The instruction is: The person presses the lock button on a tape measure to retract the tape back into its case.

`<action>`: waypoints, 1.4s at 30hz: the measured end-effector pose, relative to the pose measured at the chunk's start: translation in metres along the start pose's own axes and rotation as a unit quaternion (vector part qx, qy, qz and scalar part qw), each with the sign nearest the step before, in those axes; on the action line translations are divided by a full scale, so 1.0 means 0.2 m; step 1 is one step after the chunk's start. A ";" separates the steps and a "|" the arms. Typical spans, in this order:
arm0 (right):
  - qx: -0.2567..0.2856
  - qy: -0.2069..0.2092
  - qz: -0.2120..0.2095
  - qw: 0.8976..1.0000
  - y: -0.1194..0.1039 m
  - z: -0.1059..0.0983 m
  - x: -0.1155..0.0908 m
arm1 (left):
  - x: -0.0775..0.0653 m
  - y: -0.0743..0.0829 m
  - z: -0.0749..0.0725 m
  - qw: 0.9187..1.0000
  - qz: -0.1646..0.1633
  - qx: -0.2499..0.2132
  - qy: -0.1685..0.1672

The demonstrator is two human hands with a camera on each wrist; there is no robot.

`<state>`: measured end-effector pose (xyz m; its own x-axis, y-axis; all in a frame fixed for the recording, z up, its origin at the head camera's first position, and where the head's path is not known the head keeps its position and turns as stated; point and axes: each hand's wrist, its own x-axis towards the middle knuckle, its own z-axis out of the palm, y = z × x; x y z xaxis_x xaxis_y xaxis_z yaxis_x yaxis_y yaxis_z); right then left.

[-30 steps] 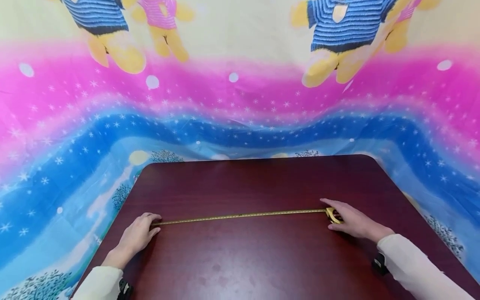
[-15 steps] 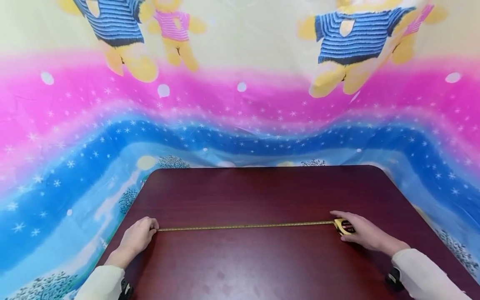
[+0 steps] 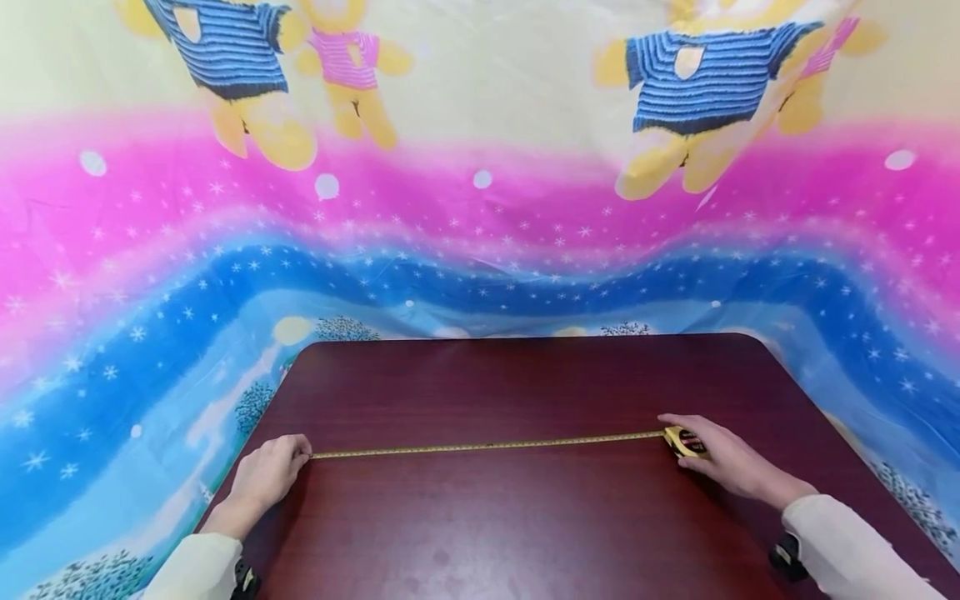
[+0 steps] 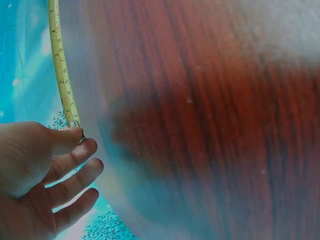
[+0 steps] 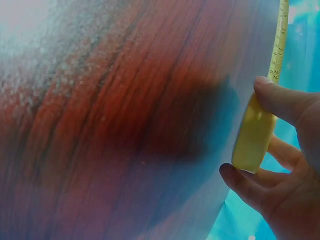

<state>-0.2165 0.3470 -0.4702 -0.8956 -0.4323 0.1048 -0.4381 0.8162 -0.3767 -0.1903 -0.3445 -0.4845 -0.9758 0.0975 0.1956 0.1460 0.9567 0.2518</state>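
Note:
A yellow tape measure (image 3: 683, 442) is drawn out, its blade (image 3: 487, 447) running nearly straight across the table between my two hands. My left hand (image 3: 266, 479) pinches the blade's hooked end between thumb and forefinger; in the left wrist view the metal tip (image 4: 75, 124) shows at the thumb, the other fingers loosely bent. On the right, my right hand (image 3: 731, 458) grips the yellow and black case, thumb at the blade's mouth and fingers round the far side. In the right wrist view the case (image 5: 254, 137) stands on edge, with blade numbers around 20 to 22 beside the thumb.
The dark red-brown table (image 3: 480, 525) has rounded far corners and a glossy patch near the front. Behind and beside it hangs a printed cloth (image 3: 480, 208) with bears, pink and blue bands. A dark strap device sits at each wrist.
My left fingers have closed on the blade's end, where they stood apart a second ago. The case has been turned and shifted slightly; the head view has tilted up a little.

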 end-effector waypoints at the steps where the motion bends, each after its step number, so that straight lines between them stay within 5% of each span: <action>1: -0.001 0.002 -0.001 1.000 0.00 0.00 0.00 | 0.00 0.00 0.00 1.000 0.000 -0.001 0.001; 15: -0.020 0.072 -0.048 0.996 0.00 0.03 -0.01 | 0.03 0.00 0.01 1.000 -0.023 -0.004 -0.003; 26: -0.051 0.139 -0.111 0.983 0.04 0.05 -0.02 | 0.07 0.03 0.01 1.000 -0.009 0.004 -0.004; 42: -0.077 0.088 -0.044 0.992 0.02 0.02 -0.06 | 0.11 0.06 0.01 1.000 -0.008 0.008 -0.008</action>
<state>-0.2076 0.3543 -0.4775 -0.8469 -0.4422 0.2954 -0.5101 0.8327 -0.2157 -0.2106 -0.3306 -0.4788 -0.9806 0.0865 0.1758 0.1280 0.9622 0.2405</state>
